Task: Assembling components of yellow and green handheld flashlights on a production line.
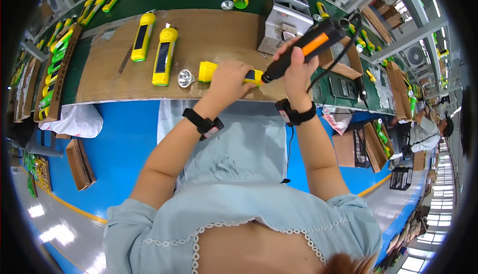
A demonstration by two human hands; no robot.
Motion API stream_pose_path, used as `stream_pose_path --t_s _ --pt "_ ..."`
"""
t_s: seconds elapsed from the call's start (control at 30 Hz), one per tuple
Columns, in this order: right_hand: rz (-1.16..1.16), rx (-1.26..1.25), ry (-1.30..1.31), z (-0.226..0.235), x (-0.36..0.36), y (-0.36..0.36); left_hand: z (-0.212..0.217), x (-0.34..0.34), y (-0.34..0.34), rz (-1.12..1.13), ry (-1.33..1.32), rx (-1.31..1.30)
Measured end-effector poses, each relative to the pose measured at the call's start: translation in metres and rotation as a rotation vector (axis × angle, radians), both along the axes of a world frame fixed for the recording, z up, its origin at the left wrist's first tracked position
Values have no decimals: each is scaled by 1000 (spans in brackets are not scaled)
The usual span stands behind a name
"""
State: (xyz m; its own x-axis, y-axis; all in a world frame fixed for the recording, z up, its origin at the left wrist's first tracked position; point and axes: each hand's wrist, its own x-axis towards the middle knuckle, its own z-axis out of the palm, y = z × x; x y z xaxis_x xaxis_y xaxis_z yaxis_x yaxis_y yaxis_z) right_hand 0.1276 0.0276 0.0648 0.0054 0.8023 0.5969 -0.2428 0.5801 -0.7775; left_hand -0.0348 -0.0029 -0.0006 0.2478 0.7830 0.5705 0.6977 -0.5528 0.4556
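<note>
My left hand is wrapped round a yellow flashlight lying on its side on a brown cardboard sheet. My right hand grips a black electric screwdriver with an orange panel. The screwdriver slants down to the left, and its tip meets the flashlight's right end. Left of that flashlight lies a silver reflector head, apart from it. Two yellow flashlights with dark panels, a nearer one and a farther one, rest further left.
A grey metal box-shaped device stands behind the screwdriver. A thin dark strip lies at the left on the cardboard. An open carton of flashlights sits at the left edge. Right of my right hand, a black cable hangs from the screwdriver.
</note>
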Motion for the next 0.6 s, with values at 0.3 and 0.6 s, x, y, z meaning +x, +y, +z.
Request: stream_pose_path --t_s 0.3,0.6 --pt "2 -89 -27 -3 7 -12 -6 12 -1 -8 -9 -35" --pt "-36 112 148 50 27 17 -5 13 2 12 -15 -57"
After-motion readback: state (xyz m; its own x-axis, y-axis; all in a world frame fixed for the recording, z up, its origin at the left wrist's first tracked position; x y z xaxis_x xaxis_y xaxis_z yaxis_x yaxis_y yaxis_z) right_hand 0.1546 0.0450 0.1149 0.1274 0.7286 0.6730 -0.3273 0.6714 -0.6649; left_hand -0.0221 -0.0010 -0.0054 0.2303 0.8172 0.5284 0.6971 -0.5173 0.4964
